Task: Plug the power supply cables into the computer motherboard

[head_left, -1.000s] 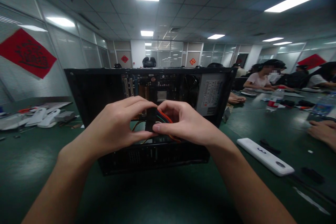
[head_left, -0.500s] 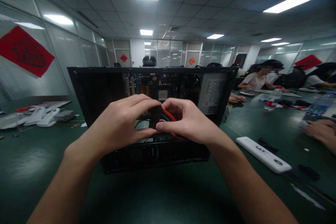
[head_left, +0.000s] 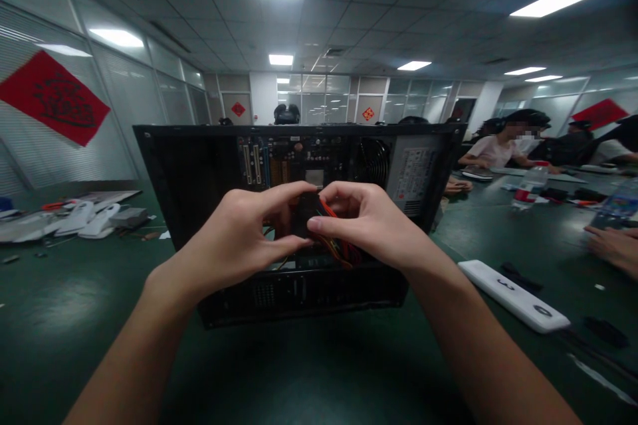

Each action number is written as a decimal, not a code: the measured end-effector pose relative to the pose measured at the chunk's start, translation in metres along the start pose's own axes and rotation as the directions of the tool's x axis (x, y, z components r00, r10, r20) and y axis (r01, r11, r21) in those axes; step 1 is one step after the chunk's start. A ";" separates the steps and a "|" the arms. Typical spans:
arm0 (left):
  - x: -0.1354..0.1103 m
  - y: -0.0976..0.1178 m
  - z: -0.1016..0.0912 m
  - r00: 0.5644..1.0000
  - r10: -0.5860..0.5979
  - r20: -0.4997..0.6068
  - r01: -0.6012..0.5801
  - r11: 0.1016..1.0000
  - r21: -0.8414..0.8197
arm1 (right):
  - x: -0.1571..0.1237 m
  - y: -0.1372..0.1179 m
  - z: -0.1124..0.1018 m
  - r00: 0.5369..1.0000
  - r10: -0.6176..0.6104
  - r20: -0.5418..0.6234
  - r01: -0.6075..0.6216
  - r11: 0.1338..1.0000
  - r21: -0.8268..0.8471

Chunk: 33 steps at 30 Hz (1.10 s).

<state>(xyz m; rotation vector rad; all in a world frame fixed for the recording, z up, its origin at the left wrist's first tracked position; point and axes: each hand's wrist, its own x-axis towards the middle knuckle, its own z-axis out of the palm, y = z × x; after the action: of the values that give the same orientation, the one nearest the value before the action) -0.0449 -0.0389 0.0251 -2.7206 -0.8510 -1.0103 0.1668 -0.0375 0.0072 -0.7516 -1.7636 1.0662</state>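
Note:
An opened black computer case [head_left: 192, 172] lies tilted on the table in front of me. Inside show a motherboard [head_left: 279, 163], a round fan [head_left: 373, 159] and a grey power supply [head_left: 413, 169]. Over the case, my left hand [head_left: 232, 232] grips a dark cable bundle [head_left: 302, 214] between thumb and fingers. From the other side, my right hand [head_left: 379, 222] pinches the same bundle, thumb and fingertips closed on it. Orange, red and yellow wires [head_left: 337, 249] run out below the right fingers. The bundle's end is partly hidden by my fingers.
A white power strip [head_left: 513, 295] lies on the green table [head_left: 309, 372] to the right. Bottles [head_left: 528, 189] and another person's hand [head_left: 615, 246] are beyond it. White parts and a grey box [head_left: 128, 216] sit at the left.
The view has shifted slightly. Both hands stay on the cable bundle, which has turned a little between the fingers; the coloured wires hang differently.

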 end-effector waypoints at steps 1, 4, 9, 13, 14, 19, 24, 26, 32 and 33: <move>0.000 0.000 0.000 1.000 -0.005 0.001 0.005 1.000 -0.008 | 0.000 0.000 0.000 1.000 -0.006 -0.004 0.006 1.000 0.007; 0.000 0.002 -0.001 1.000 -0.014 -0.002 0.014 1.000 -0.020 | -0.001 0.001 0.001 1.000 -0.026 -0.014 0.026 0.999 0.028; -0.001 0.002 -0.002 1.000 -0.021 -0.004 0.021 1.000 -0.002 | -0.004 0.000 0.004 0.998 -0.064 0.002 0.064 0.998 -0.005; -0.001 -0.001 -0.001 0.999 -0.014 0.029 0.013 1.000 0.011 | -0.005 -0.001 0.008 0.994 -0.112 -0.010 0.110 0.990 -0.092; -0.001 -0.002 0.000 0.999 -0.008 0.038 0.008 1.000 0.017 | -0.005 -0.001 0.008 0.993 -0.121 -0.016 0.119 0.987 -0.111; 0.001 -0.006 0.005 1.000 0.010 0.022 -0.011 0.998 0.061 | -0.001 0.005 0.006 0.993 -0.119 -0.023 0.115 0.984 -0.137; 0.003 -0.009 0.008 0.998 0.030 0.049 -0.031 0.999 0.011 | -0.002 0.005 0.004 0.994 -0.105 -0.012 0.103 0.988 -0.111; 0.004 -0.009 0.008 0.998 0.033 0.059 -0.031 0.999 -0.021 | -0.004 0.003 0.004 0.995 -0.096 0.000 0.096 0.990 -0.103; 0.006 -0.009 0.009 0.997 0.032 0.074 -0.029 0.999 -0.040 | -0.006 0.000 0.003 0.997 -0.076 0.026 0.078 0.994 -0.082; 0.006 -0.010 0.009 0.997 0.030 0.077 -0.027 0.999 -0.040 | -0.006 0.001 0.003 0.997 -0.075 0.030 0.077 0.994 -0.075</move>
<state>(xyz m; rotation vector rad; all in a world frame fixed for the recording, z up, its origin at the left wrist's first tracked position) -0.0412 -0.0250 0.0210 -2.8131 -0.8099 -0.9306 0.1663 -0.0431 0.0033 -0.7134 -1.8496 0.9677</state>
